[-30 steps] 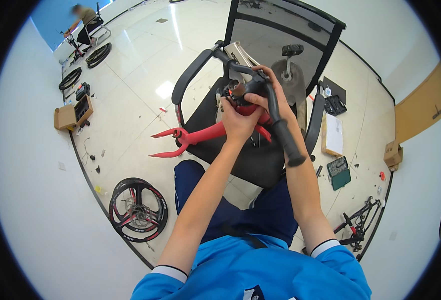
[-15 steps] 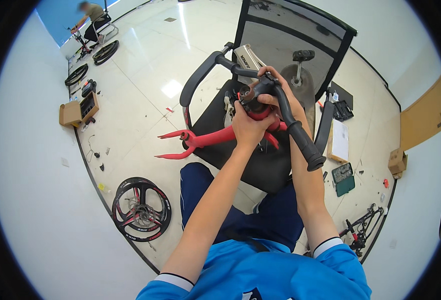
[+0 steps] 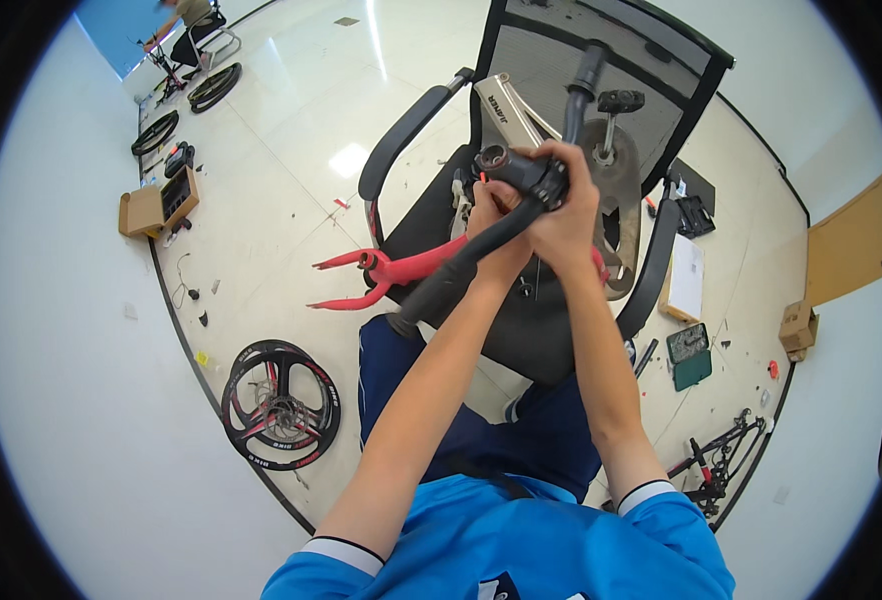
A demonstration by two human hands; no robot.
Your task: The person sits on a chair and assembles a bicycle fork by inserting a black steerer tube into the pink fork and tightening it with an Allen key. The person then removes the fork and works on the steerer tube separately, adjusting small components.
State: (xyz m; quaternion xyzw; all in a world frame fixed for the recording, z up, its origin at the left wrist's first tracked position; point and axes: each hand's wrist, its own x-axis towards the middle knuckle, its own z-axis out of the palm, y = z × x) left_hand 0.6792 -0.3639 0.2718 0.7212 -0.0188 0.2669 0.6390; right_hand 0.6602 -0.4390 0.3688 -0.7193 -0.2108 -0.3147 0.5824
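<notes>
Here, both my forearms reached straight out from my blue shirt, nearly parallel, and met over a black office chair (image 3: 561, 300). My right hand (image 3: 566, 215) was wrapped around the middle of a black bicycle handlebar (image 3: 481, 250), fingers curled tight over the clamp area. My left hand (image 3: 491, 215) sat just beside it, touching the same bar from the other side, its fingers mostly hidden behind the right hand, so I cannot tell how firmly it gripped. The handlebar ran on a slant, one grip pointing down toward my knees, the other rising toward the chair's mesh backrest. Under my hands, a red bicycle fork (image 3: 391, 270) lay on the seat. A black wheel (image 3: 281, 405) lay on the floor to my left.
</notes>
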